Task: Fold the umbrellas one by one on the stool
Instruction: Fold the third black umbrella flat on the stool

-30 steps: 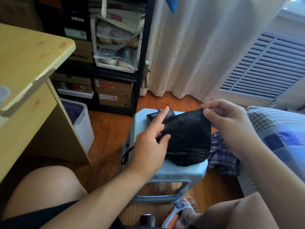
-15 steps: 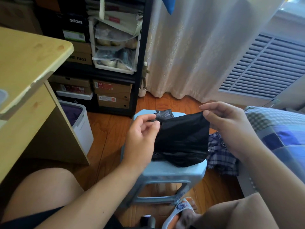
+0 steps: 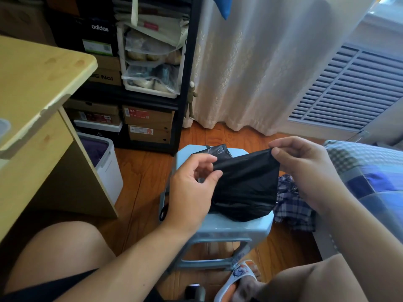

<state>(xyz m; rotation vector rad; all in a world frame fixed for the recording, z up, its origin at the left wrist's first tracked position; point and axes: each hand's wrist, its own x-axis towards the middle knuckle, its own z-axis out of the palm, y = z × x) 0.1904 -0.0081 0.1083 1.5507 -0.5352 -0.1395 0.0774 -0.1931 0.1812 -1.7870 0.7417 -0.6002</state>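
Observation:
A black umbrella [image 3: 246, 188] lies on the pale blue plastic stool [image 3: 220, 229], its canopy fabric lifted into a flat panel. My left hand [image 3: 192, 188] pinches the panel's upper left corner between thumb and fingers. My right hand [image 3: 305, 168] pinches the upper right corner, stretching the top edge taut between both hands. More crumpled black fabric [image 3: 218, 150] shows behind the panel at the stool's far edge. A black wrist strap [image 3: 163, 211] hangs off the stool's left side. A blue plaid umbrella [image 3: 292, 201] lies on the floor right of the stool.
A wooden desk [image 3: 37, 83] stands at left with a white bin [image 3: 106, 164] beside it. A black shelf [image 3: 148, 83] of shoe boxes is behind the stool, a curtain [image 3: 261, 62] to its right. A checked bed cover [image 3: 370, 171] is at right. My knees and slippered foot [image 3: 242, 273] flank the stool.
My left hand lifted off the flat fabric and took its upper left corner in a pinch. The panel is now stretched taut between both hands. The right hand stayed nearly still.

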